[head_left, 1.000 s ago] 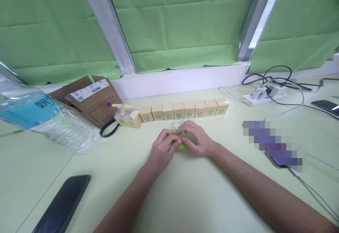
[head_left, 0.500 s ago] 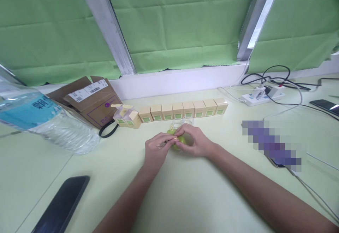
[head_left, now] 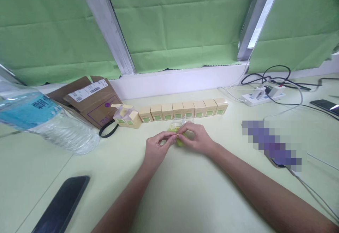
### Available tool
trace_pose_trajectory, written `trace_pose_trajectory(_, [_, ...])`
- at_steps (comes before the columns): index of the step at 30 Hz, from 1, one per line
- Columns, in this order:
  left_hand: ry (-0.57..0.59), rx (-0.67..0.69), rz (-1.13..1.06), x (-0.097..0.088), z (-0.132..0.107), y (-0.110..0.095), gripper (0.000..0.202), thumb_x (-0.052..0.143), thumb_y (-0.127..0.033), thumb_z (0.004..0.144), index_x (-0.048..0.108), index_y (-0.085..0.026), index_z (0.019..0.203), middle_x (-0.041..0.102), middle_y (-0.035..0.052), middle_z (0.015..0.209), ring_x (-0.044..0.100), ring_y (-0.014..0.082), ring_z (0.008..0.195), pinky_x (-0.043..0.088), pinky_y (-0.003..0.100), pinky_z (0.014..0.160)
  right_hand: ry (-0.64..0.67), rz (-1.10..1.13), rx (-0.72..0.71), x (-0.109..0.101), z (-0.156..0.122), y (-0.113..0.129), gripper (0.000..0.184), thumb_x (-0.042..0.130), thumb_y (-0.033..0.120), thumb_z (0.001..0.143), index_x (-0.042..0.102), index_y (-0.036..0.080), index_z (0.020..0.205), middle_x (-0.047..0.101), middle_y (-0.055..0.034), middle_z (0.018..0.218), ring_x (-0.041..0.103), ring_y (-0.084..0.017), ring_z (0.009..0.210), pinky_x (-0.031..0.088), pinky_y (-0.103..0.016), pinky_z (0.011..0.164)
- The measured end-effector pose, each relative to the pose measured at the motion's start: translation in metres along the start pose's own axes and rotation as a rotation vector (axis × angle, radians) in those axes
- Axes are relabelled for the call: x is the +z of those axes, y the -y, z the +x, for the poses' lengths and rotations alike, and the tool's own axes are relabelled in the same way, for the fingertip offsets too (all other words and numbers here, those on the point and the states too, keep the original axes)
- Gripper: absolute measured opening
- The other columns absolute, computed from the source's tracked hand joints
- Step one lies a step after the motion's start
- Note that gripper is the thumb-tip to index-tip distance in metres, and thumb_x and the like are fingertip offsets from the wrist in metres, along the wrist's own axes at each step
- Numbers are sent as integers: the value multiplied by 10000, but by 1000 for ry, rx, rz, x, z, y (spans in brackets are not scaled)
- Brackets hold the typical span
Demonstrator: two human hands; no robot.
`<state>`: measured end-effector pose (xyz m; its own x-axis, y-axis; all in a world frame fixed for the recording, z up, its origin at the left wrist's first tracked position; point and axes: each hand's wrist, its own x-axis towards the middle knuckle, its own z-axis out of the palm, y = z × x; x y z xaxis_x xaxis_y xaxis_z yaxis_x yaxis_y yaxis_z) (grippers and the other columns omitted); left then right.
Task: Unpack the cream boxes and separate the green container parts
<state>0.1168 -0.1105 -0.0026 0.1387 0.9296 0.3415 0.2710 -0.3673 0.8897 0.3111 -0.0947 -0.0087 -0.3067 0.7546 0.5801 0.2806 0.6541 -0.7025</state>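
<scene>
My left hand [head_left: 157,148] and my right hand [head_left: 197,137] meet at the middle of the table, fingertips pinched together. A small yellowish piece [head_left: 177,135] shows between the fingertips; its kind is too small to make out. Just beneath and behind the fingers is a glossy green rounded object [head_left: 180,143], partly covered by my right hand, with a pale loop [head_left: 171,127] at its upper left. Clear, ring-like plastic pieces [head_left: 183,120] lie just beyond it, partly hidden.
A row of several small cream boxes [head_left: 178,111] stands behind my hands, with opened boxes [head_left: 127,117] at its left end. Farther left are a cardboard box [head_left: 99,107], a black band [head_left: 108,129] and a large water bottle [head_left: 66,127]. A power strip [head_left: 251,99] lies right, a phone [head_left: 62,204] front left.
My fingertips have shifted slightly upward and come closer together around the small yellowish piece. The green object beneath has moved a little and is more covered.
</scene>
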Motion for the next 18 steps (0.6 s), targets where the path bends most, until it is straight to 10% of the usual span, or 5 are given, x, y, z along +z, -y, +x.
trace_pose_trajectory(8, [-140,65,273,-5,6,5,185,636,-340,892,690,-215,1018,678,50,1021,626,152,843,498,284,744,-164,-160,-18,2,1,-9,61,635,256,904,663,235,854,721,-31,845,631,-203,846,495,-358,794])
trace_pose_trajectory(18, [58,-92,372,-5,6,12,230,595,-385,906,637,-259,1094,687,36,1150,626,213,1078,478,365,945,-176,-301,68,3,0,-9,63,619,253,867,637,215,820,676,-18,754,590,-174,726,443,-300,670])
